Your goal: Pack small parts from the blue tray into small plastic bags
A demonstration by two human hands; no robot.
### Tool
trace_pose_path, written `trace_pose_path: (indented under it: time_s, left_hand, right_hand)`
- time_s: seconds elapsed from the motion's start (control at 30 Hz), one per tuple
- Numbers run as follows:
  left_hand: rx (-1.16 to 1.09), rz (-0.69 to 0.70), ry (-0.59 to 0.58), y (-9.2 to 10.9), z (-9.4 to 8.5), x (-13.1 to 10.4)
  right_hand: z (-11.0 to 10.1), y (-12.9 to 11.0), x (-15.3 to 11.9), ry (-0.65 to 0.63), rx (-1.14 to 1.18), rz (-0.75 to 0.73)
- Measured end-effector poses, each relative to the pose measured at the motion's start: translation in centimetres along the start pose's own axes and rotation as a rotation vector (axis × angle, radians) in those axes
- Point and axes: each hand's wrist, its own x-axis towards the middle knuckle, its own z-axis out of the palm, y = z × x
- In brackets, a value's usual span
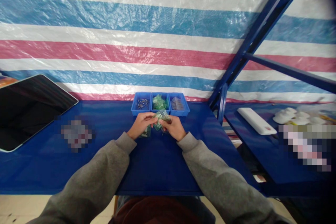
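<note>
Just in front of the blue bins, my left hand (141, 124) and my right hand (174, 127) meet at a small greenish plastic bag (162, 114). Fingers of both hands are closed on it, pinching it from either side. What is inside the bag is too small to make out. Beneath my left hand, another small bag (146, 132) lies on the table, partly covered. The left bin (133, 107) has thin metal pieces (143, 103) in it, the middle one holds green plastic bags (159, 102), and the right one holds clear bags (177, 104).
A dark screen with a white edge (28, 112) stands at the left of the blue table (157, 168). Near it lies a blurred-out item (77, 135). A blue metal frame (244, 52) rises on the right. Beyond it, a second table carries a white oblong device (256, 121) and white objects (288, 116).
</note>
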Motion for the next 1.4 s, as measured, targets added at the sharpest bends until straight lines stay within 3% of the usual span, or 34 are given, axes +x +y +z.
trace_pose_path:
  time_s: [0.4,0.67,1.03,1.4]
  left_hand:
    - [0.144,0.001,-0.004,-0.4,-0.2,-0.2]
    - [0.076,-0.043,-0.043,-1.0,0.1,-0.1]
    - [0.232,-0.012,-0.035,-0.7,-0.5,-0.1]
    - [0.232,0.019,0.001,-0.7,-0.9,0.0]
  right_hand:
    - [-0.7,-0.5,0.3,-0.107,0.098,0.116]
    - [-0.7,-0.5,0.3,-0.064,0.168,0.136]
    - [-1.3,-0.4,0.3,-0.024,-0.010,0.026]
    - [-1.0,0.2,0.7,-0.024,0.187,0.089]
